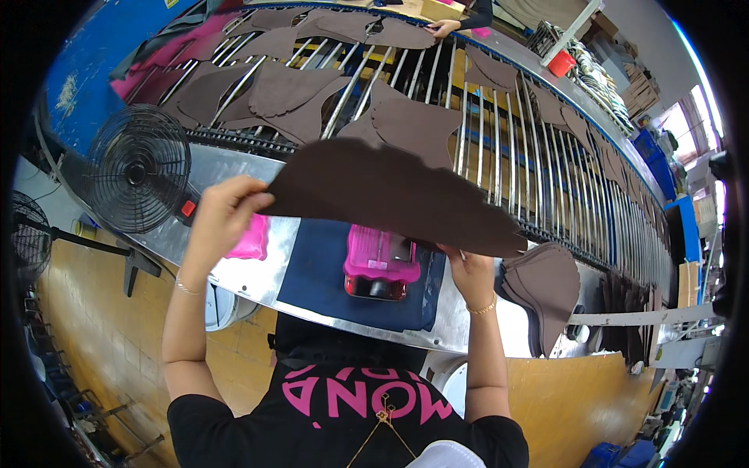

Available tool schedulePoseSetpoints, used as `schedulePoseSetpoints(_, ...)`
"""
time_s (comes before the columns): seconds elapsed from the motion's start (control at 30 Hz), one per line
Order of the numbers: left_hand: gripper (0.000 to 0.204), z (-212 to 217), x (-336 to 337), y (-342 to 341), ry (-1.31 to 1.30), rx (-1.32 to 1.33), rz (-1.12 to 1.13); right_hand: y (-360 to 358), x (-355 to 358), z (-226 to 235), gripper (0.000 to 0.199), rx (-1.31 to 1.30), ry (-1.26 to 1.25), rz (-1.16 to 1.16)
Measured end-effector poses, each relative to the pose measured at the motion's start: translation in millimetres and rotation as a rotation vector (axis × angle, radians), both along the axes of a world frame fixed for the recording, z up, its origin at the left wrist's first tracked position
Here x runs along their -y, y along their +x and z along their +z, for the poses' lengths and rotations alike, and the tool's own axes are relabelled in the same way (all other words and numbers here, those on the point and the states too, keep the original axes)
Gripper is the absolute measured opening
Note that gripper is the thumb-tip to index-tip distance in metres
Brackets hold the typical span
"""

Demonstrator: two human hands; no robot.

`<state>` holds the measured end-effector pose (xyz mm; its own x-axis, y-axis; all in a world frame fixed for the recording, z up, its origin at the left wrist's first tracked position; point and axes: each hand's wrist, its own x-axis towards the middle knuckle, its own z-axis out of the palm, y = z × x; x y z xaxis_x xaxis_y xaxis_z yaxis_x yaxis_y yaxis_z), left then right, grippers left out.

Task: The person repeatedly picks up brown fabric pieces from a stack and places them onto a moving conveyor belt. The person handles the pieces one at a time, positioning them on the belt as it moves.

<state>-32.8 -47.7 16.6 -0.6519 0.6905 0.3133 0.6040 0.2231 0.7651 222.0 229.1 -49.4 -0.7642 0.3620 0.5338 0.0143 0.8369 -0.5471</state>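
The left hand is pinching, thumb against fingers, one end of a dark brown, flat, scallop-edged sheet; the right hand, fingers partly hidden, is gripping its near edge. Both are holding it above a silver metal table.

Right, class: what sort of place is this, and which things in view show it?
Probably a factory workshop: a long conveyor of metal rods carries many similar brown pieces, and more lie in a fanned stack on the metal table.
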Motion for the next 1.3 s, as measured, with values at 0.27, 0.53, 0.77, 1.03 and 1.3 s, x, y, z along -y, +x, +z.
schedulePoseSetpoints(0.27,0.010,-18,-73,38,-0.035,-0.192,-0.339,94,-6,-33,0.011,0.109,-0.223,-0.381)
schedulePoseSetpoints(0.53,0.012,-13,-132,85,-0.024,-0.404,-0.621,190,-14,20,0.017,-0.185,-0.450,-0.589)
schedulePoseSetpoints(0.77,0.013,-5,-142,66,0.191,-0.107,-0.529,163,-34,70,0.013,-0.235,-0.587,-0.454)
schedulePoseSetpoints(1.03,0.022,-39,-71,-21,0.248,0.270,-0.069,-46,-112,66,0.029,-0.167,-0.805,-0.163)
schedulePoseSetpoints(1.3,0.025,-85,-39,-67,0.248,0.338,-0.014,-326,-179,24,0.029,0.042,-0.847,-0.139)
